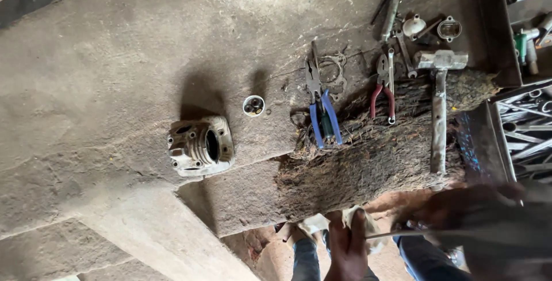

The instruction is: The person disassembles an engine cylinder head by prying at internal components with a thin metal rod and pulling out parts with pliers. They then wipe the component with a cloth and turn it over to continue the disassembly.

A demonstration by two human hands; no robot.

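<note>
While the view looks down over a concrete floor (103,85), the left hand (347,249) sits low in frame, fingers curled tight round a pale rag (357,218) and what looks like a thin metal rod (397,234) running off to its right. Right hand (460,212) is a motion-blurred shape at the rod's far end; whether it grips or only steadies cannot be told. Just above both hands lies a rough bark-covered log (368,160), carrying a hammer (440,108), red-handled pliers (382,91) and blue-handled pliers (322,108). Further up and to the left of the left hand, well apart, stands a finned engine cylinder (201,146), a small cup of bits (253,105) near it. Judgement: wiping goes best with the rag wrapped fully round the rod and the far end held firm.
</note>
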